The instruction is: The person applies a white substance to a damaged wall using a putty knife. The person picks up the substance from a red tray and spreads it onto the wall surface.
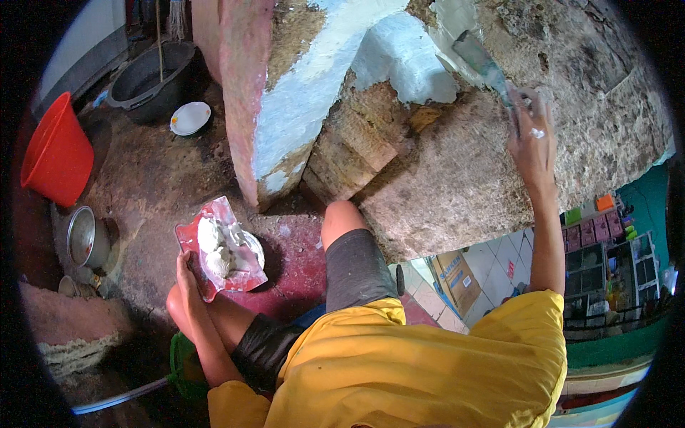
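My right hand, smudged white on its back, is closed on a putty knife, its metal blade at a patch of fresh white paste on the mottled, rough plaster surface at upper right. My left hand grips the edge of a jagged red board carrying a mound of white putty. A pale round container shows partly at the board's right side. Left of the knife, a pale blue painted patch adjoins exposed brown blocks and a pink-edged column.
At the left stand a red bucket, a dark tub with a stick, a white lid and metal pots. A green hose lies low left. Cardboard, floor tiles and racks show at lower right.
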The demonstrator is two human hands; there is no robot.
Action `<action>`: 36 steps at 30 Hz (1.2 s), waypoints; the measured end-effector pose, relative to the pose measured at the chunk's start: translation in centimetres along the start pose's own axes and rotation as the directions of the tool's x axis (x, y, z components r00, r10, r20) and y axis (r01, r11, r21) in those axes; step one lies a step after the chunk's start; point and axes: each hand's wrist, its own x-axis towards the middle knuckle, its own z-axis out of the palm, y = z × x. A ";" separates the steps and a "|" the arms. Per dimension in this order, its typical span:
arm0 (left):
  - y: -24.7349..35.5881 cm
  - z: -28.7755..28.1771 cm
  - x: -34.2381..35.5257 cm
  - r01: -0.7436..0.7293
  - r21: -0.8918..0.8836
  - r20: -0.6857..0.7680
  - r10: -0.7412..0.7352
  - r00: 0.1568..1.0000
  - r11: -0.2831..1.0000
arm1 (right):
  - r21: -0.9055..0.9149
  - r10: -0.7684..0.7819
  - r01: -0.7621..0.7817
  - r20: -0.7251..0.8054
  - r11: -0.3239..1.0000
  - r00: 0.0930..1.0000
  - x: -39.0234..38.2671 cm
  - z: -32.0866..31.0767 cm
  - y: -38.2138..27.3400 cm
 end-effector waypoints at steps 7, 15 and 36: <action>-4.1 -0.8 2.7 -0.049 -0.055 0.048 0.051 0.998 0.997 | -0.036 -0.012 0.005 -0.208 0.999 0.978 2.2 -4.1 5.0; -0.1 -0.9 -2.2 -0.256 0.187 0.003 0.260 0.966 0.948 | -0.278 -0.356 0.436 0.293 0.856 0.887 11.0 -8.2 7.1; 0.8 -0.3 -1.6 -0.042 0.021 -0.026 0.042 0.999 0.999 | -0.154 -0.409 0.428 0.140 0.890 0.902 18.0 -9.1 -1.5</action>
